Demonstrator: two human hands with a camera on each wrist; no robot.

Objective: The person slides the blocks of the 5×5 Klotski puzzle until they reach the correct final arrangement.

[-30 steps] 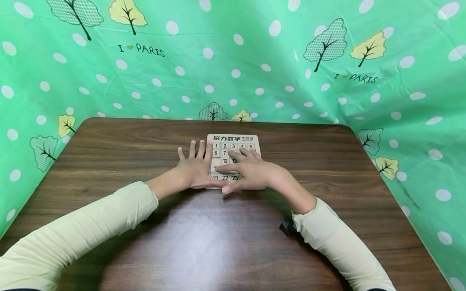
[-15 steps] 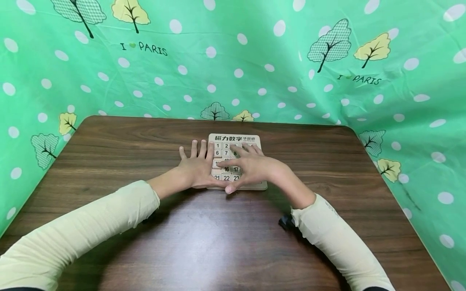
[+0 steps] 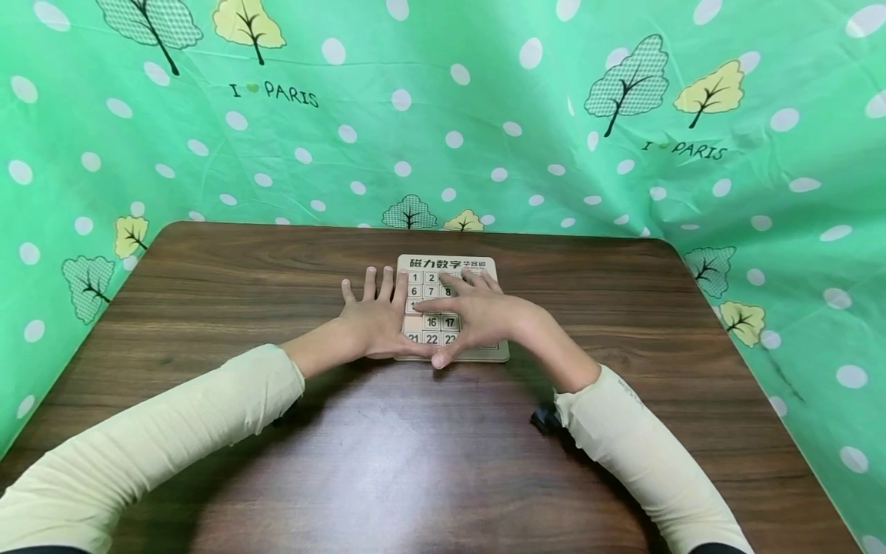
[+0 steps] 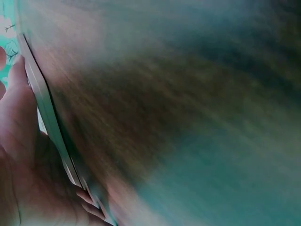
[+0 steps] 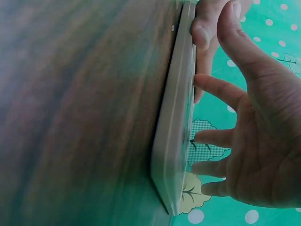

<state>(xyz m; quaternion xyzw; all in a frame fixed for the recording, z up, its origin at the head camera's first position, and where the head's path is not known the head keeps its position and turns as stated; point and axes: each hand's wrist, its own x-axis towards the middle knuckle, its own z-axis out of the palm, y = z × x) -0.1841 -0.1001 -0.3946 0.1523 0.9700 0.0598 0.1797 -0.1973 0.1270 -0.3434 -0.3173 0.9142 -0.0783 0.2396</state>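
A pale number sliding puzzle (image 3: 491, 355), with printed tiles in rows and a title along its top, lies flat on the table. My left hand (image 3: 374, 322) rests on its left side, fingers spread and straight, thumb along the near edge. Above the board spreads my right hand (image 3: 487, 317), its index fingertip on a tile (image 3: 411, 306) at the left of the third row. Just below that tile is a bare slot (image 3: 413, 323). Both thumbs meet near the front edge. The right hand hides most of the board's right half. In the right wrist view, the right fingertips reach the puzzle's top face.
The dark wood-grain table (image 3: 360, 462) extends all around the board. A green dotted curtain (image 3: 443, 115) with printed trees hangs behind and at both sides. A small black object (image 3: 545, 419) shows by the right cuff.
My right index finger has slid the tile in the left column one place away from me, so the bare slot is now below it. The left hand stays on the board's side.
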